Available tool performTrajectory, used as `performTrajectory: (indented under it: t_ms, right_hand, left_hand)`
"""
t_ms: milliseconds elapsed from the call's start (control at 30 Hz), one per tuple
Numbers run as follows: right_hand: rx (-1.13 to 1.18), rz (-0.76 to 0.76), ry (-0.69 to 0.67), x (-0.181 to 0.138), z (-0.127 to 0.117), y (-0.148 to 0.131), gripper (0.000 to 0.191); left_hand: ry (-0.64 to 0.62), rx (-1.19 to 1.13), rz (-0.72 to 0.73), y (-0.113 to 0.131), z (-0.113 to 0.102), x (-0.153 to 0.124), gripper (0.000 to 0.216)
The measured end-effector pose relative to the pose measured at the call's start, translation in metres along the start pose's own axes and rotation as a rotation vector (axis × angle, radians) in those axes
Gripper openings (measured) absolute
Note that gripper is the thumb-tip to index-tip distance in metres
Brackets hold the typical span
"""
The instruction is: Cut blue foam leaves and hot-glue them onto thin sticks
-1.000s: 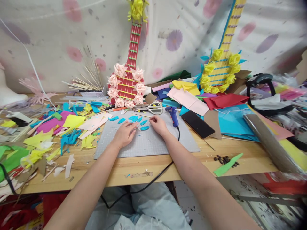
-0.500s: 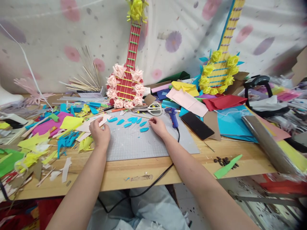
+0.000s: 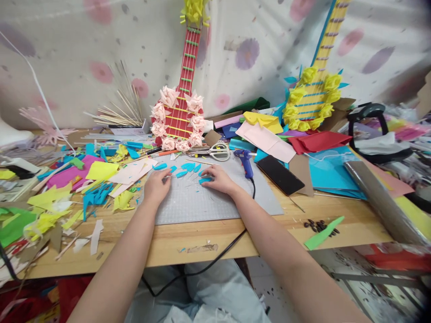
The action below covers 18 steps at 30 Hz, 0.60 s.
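Several blue paper leaves [image 3: 182, 174] with thin stems lie along the upper part of the grey cutting mat [image 3: 188, 204]. My left hand [image 3: 157, 187] is over the mat's left side, its bent fingers apart from the thumb and close by one leaf [image 3: 173, 169]. From the right, my right hand [image 3: 220, 180] reaches over another blue leaf [image 3: 204, 180], thumb and fingers spread around it. Whether the fingertips touch these leaves I cannot tell. A blue glue gun [image 3: 245, 162] rests on the mat right of my right hand, its black cord running over the table edge.
White-handled scissors [image 3: 219, 152] lie behind the leaves. A black phone [image 3: 280, 175] is at the right. Coloured paper scraps [image 3: 101, 171] crowd the left side. Two flower-trimmed paper guitars, one red [image 3: 178, 117] and one yellow [image 3: 313, 101], lean at the back.
Both hands have moved inward over the mat, toward the blue leaves. My right hand's fingers have spread and now partly cover the leaves on the right. The view has shifted slightly.
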State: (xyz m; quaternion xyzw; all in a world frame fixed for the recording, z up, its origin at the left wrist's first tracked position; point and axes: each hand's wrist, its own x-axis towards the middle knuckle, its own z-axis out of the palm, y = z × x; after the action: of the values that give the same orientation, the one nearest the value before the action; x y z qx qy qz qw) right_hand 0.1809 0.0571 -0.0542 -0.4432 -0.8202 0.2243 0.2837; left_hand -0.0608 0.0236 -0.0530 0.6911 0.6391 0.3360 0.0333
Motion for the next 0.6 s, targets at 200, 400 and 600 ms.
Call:
performTrajectory:
  t_ms: [200, 400, 600]
  right_hand:
    - [-0.022, 0.125, 0.078, 0.002, 0.006, 0.003, 0.016]
    - [0.087, 0.157, 0.216, 0.004, 0.008, 0.004, 0.023]
    - [0.305, 0.370, 0.449, 0.006, 0.005, 0.013, 0.020]
  left_hand:
    - [-0.083, -0.025, 0.109, 0.001, 0.002, -0.002, 0.030]
    - [-0.076, -0.071, 0.138, -0.003, 0.004, -0.004, 0.035]
    - [0.090, -0.065, -0.012, -0.003, 0.000, -0.002, 0.032]
